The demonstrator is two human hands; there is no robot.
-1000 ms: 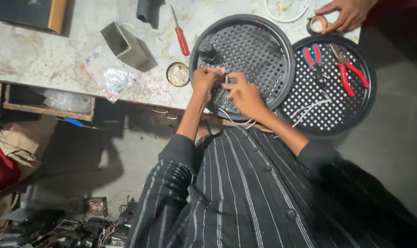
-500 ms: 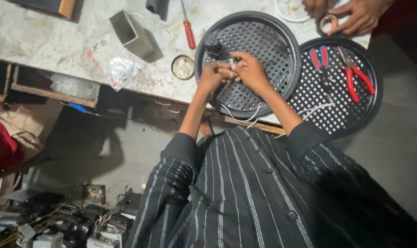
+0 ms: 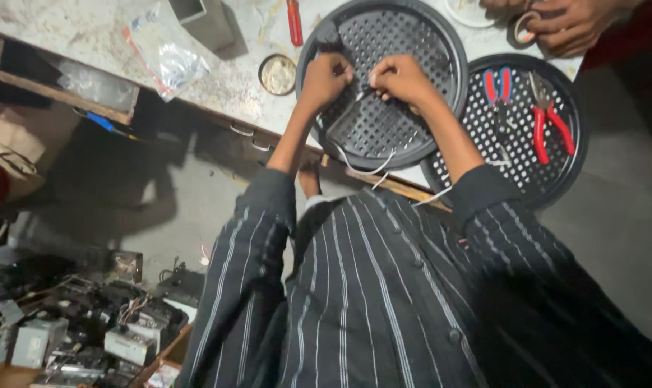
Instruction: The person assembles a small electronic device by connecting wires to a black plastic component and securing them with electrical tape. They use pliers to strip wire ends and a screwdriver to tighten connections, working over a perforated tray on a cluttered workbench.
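Over the pale, speckled table (image 3: 67,29), a round dark perforated tray (image 3: 405,36) lying flat near the table's front edge. Just right of that tray, touching or slightly overlapping it, a second perforated tray (image 3: 556,179) carrying red-and-blue pliers (image 3: 497,88) and red-handled pliers (image 3: 548,126). Left of the first tray, a crumpled clear plastic bag (image 3: 164,57), a grey open box (image 3: 204,20), and closer in, a small round tin (image 3: 278,74) with a red-handled screwdriver (image 3: 295,21) just above it. Above the tray's middle, left hand (image 3: 326,79) closed into a fist, right hand (image 3: 398,77) curled shut beside it, both pinching a thin white wire (image 3: 365,90) between the fingertips. From there, wire trailing down across the tray and looping over its near rim. Beyond the far right rim, another person's hand (image 3: 563,25) holding a roll of tape (image 3: 520,29). Below the table edge, left of the tray, a heap of electronic parts (image 3: 89,323) on the floor
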